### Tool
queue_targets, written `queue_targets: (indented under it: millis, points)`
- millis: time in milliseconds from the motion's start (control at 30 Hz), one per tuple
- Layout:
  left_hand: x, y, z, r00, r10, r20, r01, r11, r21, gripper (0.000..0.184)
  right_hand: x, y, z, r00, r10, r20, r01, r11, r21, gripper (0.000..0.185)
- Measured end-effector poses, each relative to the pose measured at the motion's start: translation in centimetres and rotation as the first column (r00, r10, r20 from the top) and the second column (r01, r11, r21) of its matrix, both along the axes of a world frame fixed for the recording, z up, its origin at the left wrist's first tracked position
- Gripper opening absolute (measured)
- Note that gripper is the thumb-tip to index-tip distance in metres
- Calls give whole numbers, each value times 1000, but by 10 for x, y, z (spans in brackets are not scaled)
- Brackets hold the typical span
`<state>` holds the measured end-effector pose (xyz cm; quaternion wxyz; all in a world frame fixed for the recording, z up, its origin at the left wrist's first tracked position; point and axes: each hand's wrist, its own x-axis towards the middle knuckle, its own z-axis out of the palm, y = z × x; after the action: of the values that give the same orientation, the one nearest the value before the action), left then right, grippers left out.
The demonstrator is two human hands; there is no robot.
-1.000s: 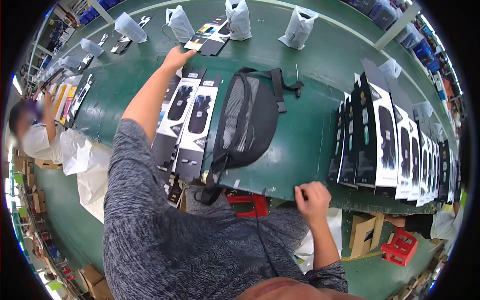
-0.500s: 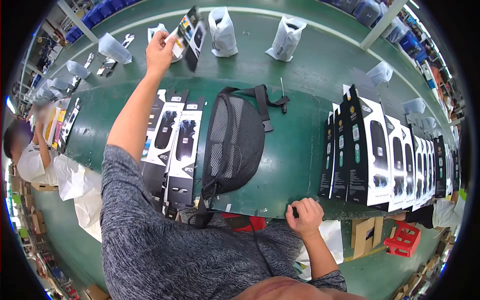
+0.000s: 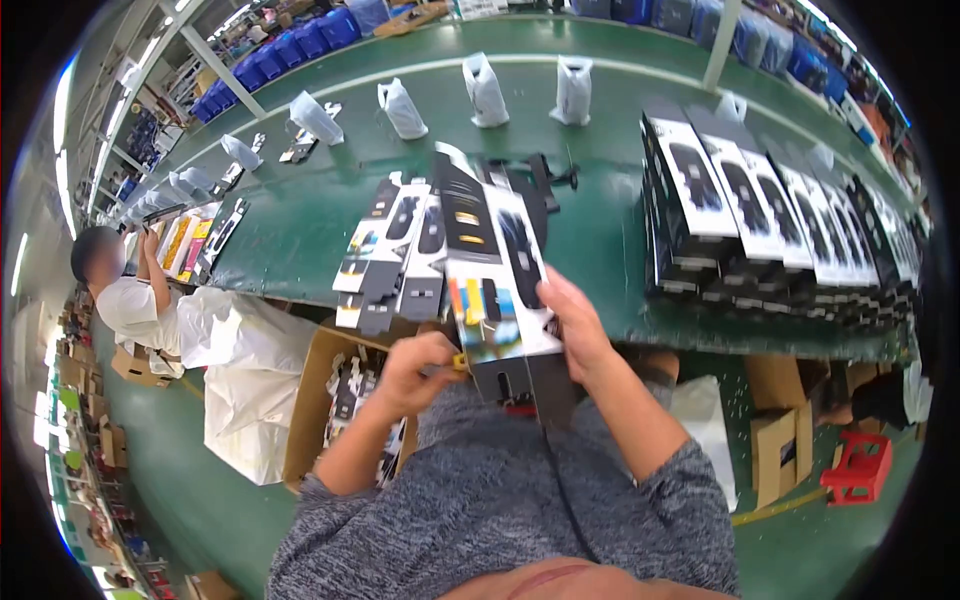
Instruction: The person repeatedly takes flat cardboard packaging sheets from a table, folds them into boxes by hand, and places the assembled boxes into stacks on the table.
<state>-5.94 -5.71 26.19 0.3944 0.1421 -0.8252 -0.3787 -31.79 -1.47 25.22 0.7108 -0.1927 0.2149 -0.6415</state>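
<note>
Left of the printed carton (image 3: 490, 305), flat packs (image 3: 404, 220) lie on the tabletop (image 3: 290, 245); the left hand (image 3: 415, 372) curls just beside it, its grip unclear. The right hand (image 3: 577, 325) grips the printed carton's right side. Right of that carton, boxes (image 3: 742, 195) are lined up.

Bag (image 3: 538, 218) mostly hidden, box (image 3: 492, 265) (in front) blurred
</note>
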Motion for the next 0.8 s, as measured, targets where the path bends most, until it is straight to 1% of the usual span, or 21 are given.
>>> queue_targets:
  millis: [33,67,100,133,167,233,267,300,333,367,400,467,500,533,567,600,633,667,700,767,800]
  points:
    - [14,20,-36,996,59,70,-65,994,91,33,2,6,-4,983,-39,-177,24,996,-85,48]
    - [20,25,-34,991,-9,135,-3,996,91,36,2,14,-3,973,-133,-189,111,987,-119,48]
    - [26,27,-30,978,-72,194,55,995,88,41,1,22,-1,926,-244,-288,205,966,-160,48]
    - [30,25,-24,969,-178,173,154,978,142,65,0,29,4,890,-265,-372,202,959,-198,45]
    - [30,21,-28,982,-188,33,171,945,280,73,-2,35,6,846,-281,-453,191,953,-235,43]
    - [23,12,-33,962,-137,-235,245,813,528,89,-7,41,4,855,-185,-484,57,962,-266,39]
    - [17,10,-29,927,-104,-361,315,738,597,91,-6,41,3,854,-139,-501,-12,958,-285,38]
    - [0,0,-20,847,-197,-494,468,716,518,89,-3,41,5,850,-62,-524,-84,965,-250,36]
    - [-18,-10,-10,736,-295,-609,616,665,423,86,-1,43,9,839,11,-543,-149,966,-211,34]
    - [-39,-23,-3,532,-526,-664,788,595,159,79,0,41,14,821,76,-566,-210,962,-175,32]
    - [-55,-6,35,675,-349,-650,706,561,432,117,3,40,17,838,115,-534,-233,959,-158,33]
    - [-71,-2,60,755,-282,-592,640,518,568,139,6,38,10,837,96,-539,-229,955,-186,34]
    - [-75,-3,63,761,-277,-587,634,507,583,150,5,35,6,835,81,-545,-222,955,-199,34]
    - [-78,-4,63,766,-267,-585,631,491,601,161,6,34,1,837,72,-542,-197,964,-176,40]
    - [-80,-11,51,727,-297,-619,674,481,560,160,4,39,-2,658,-160,-736,-49,966,-254,42]
    - [-80,-10,49,749,-283,-598,649,495,578,158,1,43,7,381,-357,-853,62,930,-362,44]
    - [-80,-12,47,768,-270,-581,625,513,588,155,-4,43,17,44,-500,-865,118,862,-492,47]
    - [-78,-20,40,766,-356,-535,636,538,553,149,-6,44,23,14,-642,-766,187,755,-629,58]
    - [-75,-23,32,803,-399,-442,594,586,551,150,-6,44,33,-29,-717,-696,91,692,-716,61]
    - [-81,-24,10,787,-461,-410,617,587,525,148,-9,39,58,-118,-855,-504,-127,517,-847,68]
    - [-83,-17,18,829,-441,-344,555,573,603,148,-7,36,63,-89,-839,-536,-149,543,-826,73]
